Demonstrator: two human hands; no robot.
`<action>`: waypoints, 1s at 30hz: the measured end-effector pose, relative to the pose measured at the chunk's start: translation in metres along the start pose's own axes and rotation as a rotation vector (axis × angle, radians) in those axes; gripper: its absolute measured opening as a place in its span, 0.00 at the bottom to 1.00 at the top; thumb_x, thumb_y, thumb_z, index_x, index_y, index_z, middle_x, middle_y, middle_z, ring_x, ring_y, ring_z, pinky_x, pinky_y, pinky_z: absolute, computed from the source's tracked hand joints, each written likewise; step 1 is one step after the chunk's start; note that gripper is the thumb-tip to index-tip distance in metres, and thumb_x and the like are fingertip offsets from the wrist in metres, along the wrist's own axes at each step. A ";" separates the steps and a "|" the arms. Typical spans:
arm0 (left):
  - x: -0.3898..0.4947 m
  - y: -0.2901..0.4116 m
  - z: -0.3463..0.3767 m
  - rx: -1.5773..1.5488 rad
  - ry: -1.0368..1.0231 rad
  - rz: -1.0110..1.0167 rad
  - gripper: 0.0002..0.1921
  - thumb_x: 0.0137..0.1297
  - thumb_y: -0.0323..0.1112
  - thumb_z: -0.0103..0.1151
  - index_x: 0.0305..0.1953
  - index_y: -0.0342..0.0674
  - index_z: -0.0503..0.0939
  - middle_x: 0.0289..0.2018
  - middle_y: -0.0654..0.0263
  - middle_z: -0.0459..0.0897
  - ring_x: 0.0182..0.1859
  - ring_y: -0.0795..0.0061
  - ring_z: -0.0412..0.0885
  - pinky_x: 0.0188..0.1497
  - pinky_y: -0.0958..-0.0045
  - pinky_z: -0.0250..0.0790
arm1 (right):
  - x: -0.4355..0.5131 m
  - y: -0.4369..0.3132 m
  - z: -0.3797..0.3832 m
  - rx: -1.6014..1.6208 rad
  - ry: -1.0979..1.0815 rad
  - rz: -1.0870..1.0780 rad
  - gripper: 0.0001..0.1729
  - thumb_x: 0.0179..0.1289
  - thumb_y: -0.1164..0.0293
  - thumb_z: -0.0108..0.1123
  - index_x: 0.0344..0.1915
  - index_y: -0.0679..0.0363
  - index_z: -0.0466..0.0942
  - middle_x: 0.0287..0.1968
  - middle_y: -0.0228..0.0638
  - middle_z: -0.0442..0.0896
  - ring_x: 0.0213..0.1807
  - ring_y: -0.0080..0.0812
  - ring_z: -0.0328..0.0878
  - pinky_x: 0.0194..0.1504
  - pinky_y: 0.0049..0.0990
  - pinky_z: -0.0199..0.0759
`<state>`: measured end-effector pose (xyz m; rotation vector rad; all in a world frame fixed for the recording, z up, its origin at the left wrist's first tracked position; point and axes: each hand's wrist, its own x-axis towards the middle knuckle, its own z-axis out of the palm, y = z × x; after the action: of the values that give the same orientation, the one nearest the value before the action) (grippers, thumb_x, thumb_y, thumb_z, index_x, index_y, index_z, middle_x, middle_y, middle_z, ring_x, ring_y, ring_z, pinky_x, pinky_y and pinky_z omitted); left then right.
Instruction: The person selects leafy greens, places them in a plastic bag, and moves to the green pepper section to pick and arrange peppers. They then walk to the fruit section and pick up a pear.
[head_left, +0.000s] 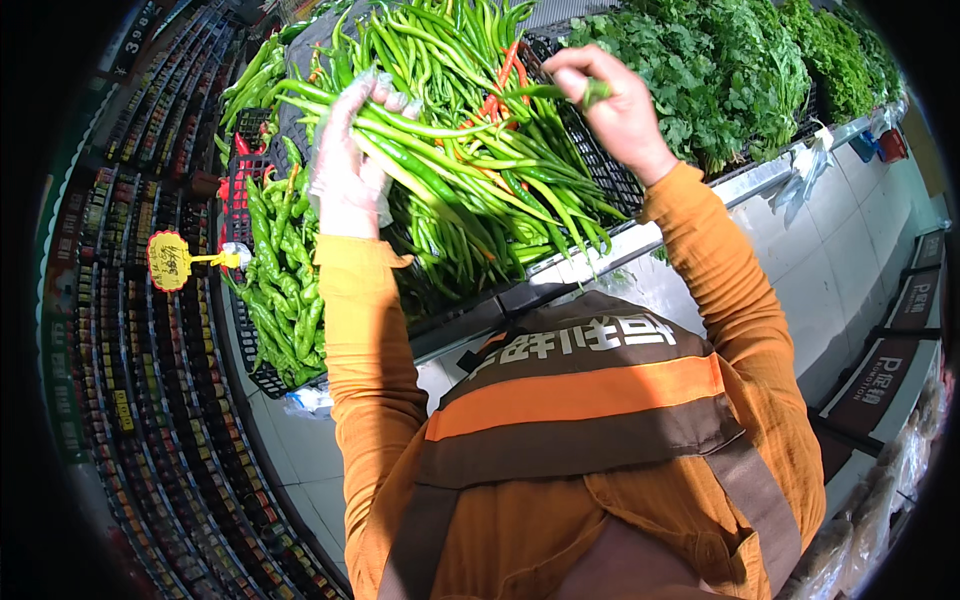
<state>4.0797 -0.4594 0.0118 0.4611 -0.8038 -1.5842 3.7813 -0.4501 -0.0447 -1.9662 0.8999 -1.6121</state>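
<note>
My left hand (346, 154), in a clear plastic glove, is wrapped around a bundle of long green chili peppers (420, 169). The bundle fans out to the right over a large pile of similar green chilies (427, 49). Bare and raised at the pile's right side, my right hand (622, 112) pinches a single dark green pepper (536, 91) between thumb and fingers. That pepper points left, over a few red chilies (501, 79) lying among the green ones. Part of the pile beneath my left hand is hidden by the bundle.
Wrinkled green peppers (285, 281) fill a black crate at the left, beside a yellow price tag (169, 261). Cilantro (690, 82) and leafy lettuce (836, 64) lie to the right. A plastic bag (802, 176) hangs from the stand's metal edge. Shelves of jars (142, 360) stand far left.
</note>
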 end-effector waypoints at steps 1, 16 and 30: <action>0.002 0.002 -0.009 -0.029 0.019 -0.064 0.06 0.71 0.33 0.61 0.43 0.39 0.77 0.36 0.65 0.78 0.41 0.68 0.77 0.50 0.61 0.74 | -0.008 0.009 0.005 -0.213 -0.060 -0.114 0.14 0.74 0.67 0.65 0.55 0.60 0.80 0.45 0.30 0.84 0.44 0.28 0.80 0.53 0.30 0.77; -0.022 -0.042 -0.085 -0.110 0.304 -0.275 0.08 0.74 0.37 0.58 0.44 0.39 0.77 0.36 0.63 0.80 0.40 0.64 0.81 0.51 0.54 0.76 | -0.170 0.016 -0.023 -0.596 -0.791 -0.118 0.40 0.54 0.80 0.65 0.69 0.45 0.74 0.61 0.37 0.77 0.56 0.42 0.80 0.57 0.37 0.79; -0.028 -0.071 -0.128 -0.075 0.287 -0.142 0.11 0.76 0.41 0.57 0.50 0.40 0.77 0.36 0.66 0.82 0.40 0.65 0.81 0.56 0.53 0.77 | -0.085 -0.007 -0.024 -0.549 -0.502 -0.010 0.09 0.71 0.64 0.65 0.47 0.52 0.84 0.40 0.30 0.83 0.38 0.26 0.85 0.36 0.25 0.84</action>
<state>4.1248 -0.4603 -0.1302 0.6851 -0.5010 -1.6260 3.7504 -0.3825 -0.0933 -2.5727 1.1950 -0.8392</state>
